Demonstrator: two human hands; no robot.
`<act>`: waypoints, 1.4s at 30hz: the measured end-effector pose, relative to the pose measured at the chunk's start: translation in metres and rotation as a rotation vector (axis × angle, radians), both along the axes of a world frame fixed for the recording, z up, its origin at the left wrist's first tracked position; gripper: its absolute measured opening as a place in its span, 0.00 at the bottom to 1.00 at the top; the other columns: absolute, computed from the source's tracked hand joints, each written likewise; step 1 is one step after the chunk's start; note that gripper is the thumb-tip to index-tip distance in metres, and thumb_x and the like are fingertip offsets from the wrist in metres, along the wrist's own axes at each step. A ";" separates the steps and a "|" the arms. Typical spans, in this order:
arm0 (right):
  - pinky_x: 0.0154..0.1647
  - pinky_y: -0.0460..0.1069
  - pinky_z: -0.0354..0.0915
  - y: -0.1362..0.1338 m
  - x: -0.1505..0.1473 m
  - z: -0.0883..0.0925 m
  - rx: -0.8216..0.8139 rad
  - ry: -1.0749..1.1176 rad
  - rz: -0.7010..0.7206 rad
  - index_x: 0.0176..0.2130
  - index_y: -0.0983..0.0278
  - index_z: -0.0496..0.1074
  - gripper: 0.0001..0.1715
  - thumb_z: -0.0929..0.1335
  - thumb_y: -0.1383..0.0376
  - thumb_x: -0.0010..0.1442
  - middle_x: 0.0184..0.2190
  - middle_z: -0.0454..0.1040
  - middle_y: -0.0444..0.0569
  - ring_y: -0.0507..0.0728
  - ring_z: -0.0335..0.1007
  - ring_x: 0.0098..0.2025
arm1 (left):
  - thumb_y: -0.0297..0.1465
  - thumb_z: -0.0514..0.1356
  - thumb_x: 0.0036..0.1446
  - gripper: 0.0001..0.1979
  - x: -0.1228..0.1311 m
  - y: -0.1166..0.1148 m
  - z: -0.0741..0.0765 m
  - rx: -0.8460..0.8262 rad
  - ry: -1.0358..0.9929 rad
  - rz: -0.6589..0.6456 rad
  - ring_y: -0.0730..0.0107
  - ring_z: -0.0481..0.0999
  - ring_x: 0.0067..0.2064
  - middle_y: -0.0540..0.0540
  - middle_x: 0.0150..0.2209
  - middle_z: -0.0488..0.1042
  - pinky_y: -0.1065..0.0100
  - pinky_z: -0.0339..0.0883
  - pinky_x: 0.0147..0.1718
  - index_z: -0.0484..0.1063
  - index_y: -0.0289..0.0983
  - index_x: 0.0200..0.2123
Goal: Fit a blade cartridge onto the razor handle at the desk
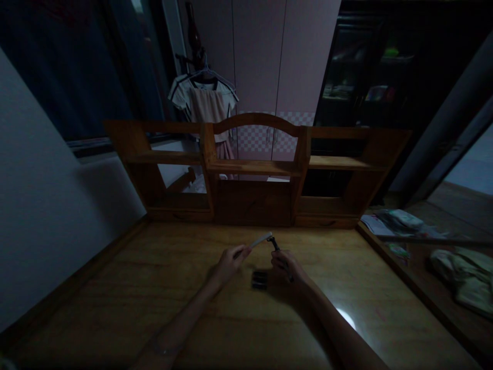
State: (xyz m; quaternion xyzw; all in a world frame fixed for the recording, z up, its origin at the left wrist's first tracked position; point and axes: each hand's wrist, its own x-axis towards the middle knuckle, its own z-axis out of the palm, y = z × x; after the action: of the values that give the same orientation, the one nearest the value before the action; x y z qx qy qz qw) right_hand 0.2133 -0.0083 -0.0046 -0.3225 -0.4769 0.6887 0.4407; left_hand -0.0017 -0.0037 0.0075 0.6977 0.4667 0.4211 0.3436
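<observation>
Left hand (pixel 231 259): grasping a pale strip (pixel 261 239) by its near left end; the strip slants up and away toward the far right, its free end clear of the fingers.
Right hand (pixel 288 262): clenched round a slim black tool (pixel 276 245); the tool's head points far and left, and the end of its handle shows on the near right side of the hand.
Meeting point: the free end of the strip and the head of the tool are very close together, between the two hands and a little beyond them; whether they touch, I cannot tell.
Dark pieces (pixel 259 280): small and set in a row running from near to far; they lie below and between the hands; their details are too dim to make out.
Worktop (pixel 154 298): broad, yellowish wood with raised edges at left and right; a bright patch of light shines on its near right part.
Shelf unit (pixel 254 166): wooden, along the far edge, with an arched top in the middle.
Beyond: a pale top (pixel 210 100) on a hanger at far left; a pink wardrobe (pixel 258 61) in the middle; a dark cabinet (pixel 362 72) at far right.
</observation>
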 end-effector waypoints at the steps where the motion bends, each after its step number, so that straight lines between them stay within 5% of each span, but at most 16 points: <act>1: 0.09 0.42 0.40 0.000 0.000 0.000 -0.009 0.006 0.003 0.18 0.62 0.52 0.21 0.65 0.58 0.55 0.12 0.49 0.35 0.44 0.42 0.11 | 0.45 0.50 0.57 0.21 0.000 -0.001 0.001 -0.011 0.010 -0.016 0.74 0.62 0.28 0.51 0.25 0.65 0.74 0.53 0.27 0.69 0.33 0.28; 10: 0.09 0.42 0.40 0.000 0.000 0.000 -0.055 0.055 0.042 0.18 0.62 0.52 0.22 0.65 0.58 0.55 0.12 0.48 0.35 0.44 0.40 0.10 | 0.45 0.50 0.57 0.21 0.000 0.001 0.000 0.007 0.005 0.018 0.75 0.58 0.25 0.53 0.21 0.58 0.74 0.50 0.24 0.65 0.34 0.24; 24: 0.09 0.42 0.40 0.002 0.001 -0.004 -0.077 0.054 0.046 0.19 0.62 0.52 0.21 0.65 0.57 0.54 0.12 0.48 0.34 0.44 0.40 0.10 | 0.46 0.50 0.57 0.21 0.002 -0.001 0.000 -0.005 0.030 0.021 0.73 0.64 0.28 0.51 0.25 0.67 0.74 0.55 0.28 0.71 0.34 0.30; 37: 0.09 0.41 0.38 -0.003 -0.001 0.005 -0.091 0.072 0.027 0.20 0.62 0.53 0.21 0.67 0.57 0.52 0.14 0.49 0.35 0.44 0.40 0.11 | 0.47 0.50 0.56 0.22 -0.002 0.002 0.000 -0.023 0.029 0.092 0.75 0.59 0.25 0.53 0.21 0.60 0.74 0.50 0.24 0.67 0.34 0.25; 42: 0.09 0.42 0.40 -0.006 -0.002 0.008 -0.073 0.076 0.023 0.19 0.62 0.51 0.22 0.67 0.58 0.53 0.12 0.47 0.34 0.44 0.40 0.11 | 0.46 0.50 0.57 0.22 0.002 -0.001 -0.001 0.011 0.020 0.012 0.75 0.59 0.26 0.52 0.22 0.60 0.73 0.50 0.24 0.66 0.34 0.25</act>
State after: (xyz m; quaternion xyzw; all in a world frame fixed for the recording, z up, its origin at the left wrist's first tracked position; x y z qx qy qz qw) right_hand 0.2112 -0.0138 0.0035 -0.3065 -0.4381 0.7223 0.4386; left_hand -0.0001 -0.0042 0.0064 0.7010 0.4720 0.4186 0.3324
